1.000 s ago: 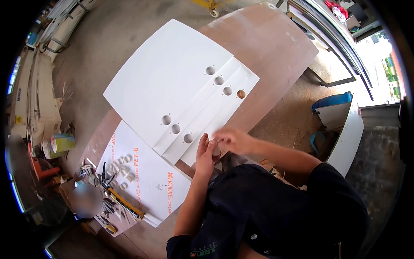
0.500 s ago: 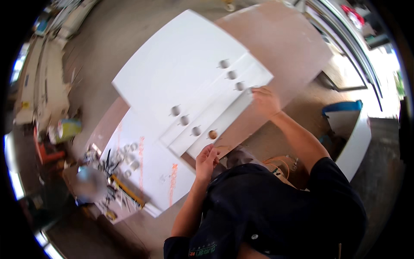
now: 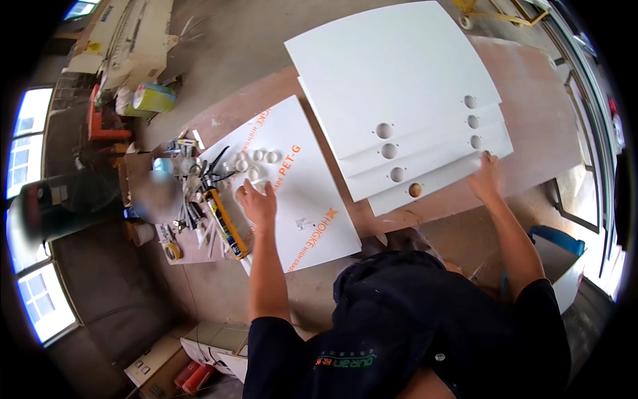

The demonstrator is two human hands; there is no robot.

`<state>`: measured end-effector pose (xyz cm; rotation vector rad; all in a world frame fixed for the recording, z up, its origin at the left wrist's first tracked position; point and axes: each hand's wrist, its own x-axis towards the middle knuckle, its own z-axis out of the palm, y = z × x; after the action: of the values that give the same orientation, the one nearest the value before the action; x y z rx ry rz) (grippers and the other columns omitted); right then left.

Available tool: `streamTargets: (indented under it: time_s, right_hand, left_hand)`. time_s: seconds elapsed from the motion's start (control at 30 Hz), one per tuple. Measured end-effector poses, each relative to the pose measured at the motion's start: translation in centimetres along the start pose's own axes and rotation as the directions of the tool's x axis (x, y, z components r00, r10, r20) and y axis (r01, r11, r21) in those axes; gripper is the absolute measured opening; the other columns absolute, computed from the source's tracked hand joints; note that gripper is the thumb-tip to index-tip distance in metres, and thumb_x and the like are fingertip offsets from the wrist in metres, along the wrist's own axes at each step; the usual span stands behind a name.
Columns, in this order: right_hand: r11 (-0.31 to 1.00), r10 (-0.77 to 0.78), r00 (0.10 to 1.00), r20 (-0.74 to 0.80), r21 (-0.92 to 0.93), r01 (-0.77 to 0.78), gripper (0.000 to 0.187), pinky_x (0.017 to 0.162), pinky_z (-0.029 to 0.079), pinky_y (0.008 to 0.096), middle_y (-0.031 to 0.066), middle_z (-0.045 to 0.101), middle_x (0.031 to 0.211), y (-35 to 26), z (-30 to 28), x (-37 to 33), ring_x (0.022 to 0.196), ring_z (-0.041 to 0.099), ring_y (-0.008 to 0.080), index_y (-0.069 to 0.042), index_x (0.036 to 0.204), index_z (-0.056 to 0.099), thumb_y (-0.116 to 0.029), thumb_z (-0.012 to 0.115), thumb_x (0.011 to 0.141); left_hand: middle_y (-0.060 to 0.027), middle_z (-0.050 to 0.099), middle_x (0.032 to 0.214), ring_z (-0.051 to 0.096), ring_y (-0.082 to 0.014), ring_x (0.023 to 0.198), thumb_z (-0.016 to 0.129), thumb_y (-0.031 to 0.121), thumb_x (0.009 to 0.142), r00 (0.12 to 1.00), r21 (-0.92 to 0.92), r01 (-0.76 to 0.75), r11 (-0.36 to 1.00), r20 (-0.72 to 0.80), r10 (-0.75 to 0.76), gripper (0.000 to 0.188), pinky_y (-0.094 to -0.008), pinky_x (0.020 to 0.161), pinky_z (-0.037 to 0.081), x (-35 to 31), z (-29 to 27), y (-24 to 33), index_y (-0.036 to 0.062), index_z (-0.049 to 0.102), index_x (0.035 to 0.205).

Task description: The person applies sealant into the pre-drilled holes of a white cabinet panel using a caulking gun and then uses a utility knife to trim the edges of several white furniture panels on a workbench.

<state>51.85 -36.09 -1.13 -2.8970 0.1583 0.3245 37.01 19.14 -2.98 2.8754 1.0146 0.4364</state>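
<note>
Your left hand point(image 3: 258, 203), fingers spread, is nearer the white rings point(image 3: 253, 173), at twelve o'clock from it; your right hand point(image 3: 487, 174), grip unclear, overlaps the lowest panel point(image 3: 446, 182), which runs eight to two.

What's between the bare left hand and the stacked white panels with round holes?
Head view: from left hand to white panels, flat white orange-printed sheet, then a strip of brown tabletop.
</note>
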Motion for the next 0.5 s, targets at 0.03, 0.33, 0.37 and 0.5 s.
streamTargets:
  time_s: [0.03, 0.33, 0.37, 0.5]
  right_hand:
    - [1.0, 0.021, 0.999, 0.03, -0.006, -0.021, 0.074, 0.099, 0.045, 0.0443, 0.023, 0.045, 0.129, -0.4, 0.0, -0.1, 0.121, 0.047, 0.0398, 0.004, 0.139, 0.041, -0.015, 0.067, 0.072]
    - [0.845, -0.076, 0.972, -0.22, 0.504, 0.18, 0.049, 0.073, 0.051, 0.0278, 0.0128, 0.06, 0.118, -0.9, 1.1, -4.2, 0.096, 0.061, 0.0192, -0.001, 0.13, 0.056, 0.002, 0.058, 0.081]
    - [0.779, -0.061, 0.989, -0.136, 0.613, 0.132, 0.043, 0.072, 0.051, 0.0278, 0.0121, 0.061, 0.113, -3.9, 0.1, -6.7, 0.092, 0.061, 0.0189, -0.001, 0.126, 0.059, 0.0, 0.059, 0.083]
    - [0.548, -0.371, 0.927, 0.055, 0.819, 0.171, 0.021, 0.067, 0.052, 0.0279, 0.0094, 0.067, 0.096, -16.2, -0.7, -15.4, 0.077, 0.065, 0.0175, -0.002, 0.109, 0.068, -0.009, 0.065, 0.089]
  left_hand:
    - [-0.0238, 0.055, 0.12, 0.054, -0.0411, 0.113, 0.073, 0.03, 0.082, 0.993, 0.009, 0.048, 0.999, 0.111, -0.048, 0.057, -0.0479, 0.091, 0.049, 0.1, 0.5, -0.9, 0.0001, 0.055, 0.127]
    - [-0.0125, 0.064, 0.087, 0.063, -0.0203, 0.068, 0.068, 0.025, 0.088, 0.748, -0.495, 0.619, 0.61, 0.607, -0.266, 0.043, -0.0344, 0.056, 0.049, 0.1, 1.3, -2.6, -0.0067, 0.059, 0.115]
    - [-0.0091, 0.063, 0.085, 0.061, -0.0161, 0.065, 0.067, 0.023, 0.091, 0.713, -0.591, 0.68, 0.433, 0.672, -0.202, 0.035, -0.0307, 0.053, 0.047, -1.0, -0.6, -1.1, -0.0044, 0.059, 0.111]
    - [-0.0066, 0.064, 0.086, 0.063, -0.0153, 0.069, 0.063, 0.014, 0.095, 0.566, -0.561, 0.823, -0.085, 0.797, 0.212, 0.014, -0.0283, 0.055, 0.051, -8.5, -4.1, 6.8, 0.0031, 0.059, 0.103]
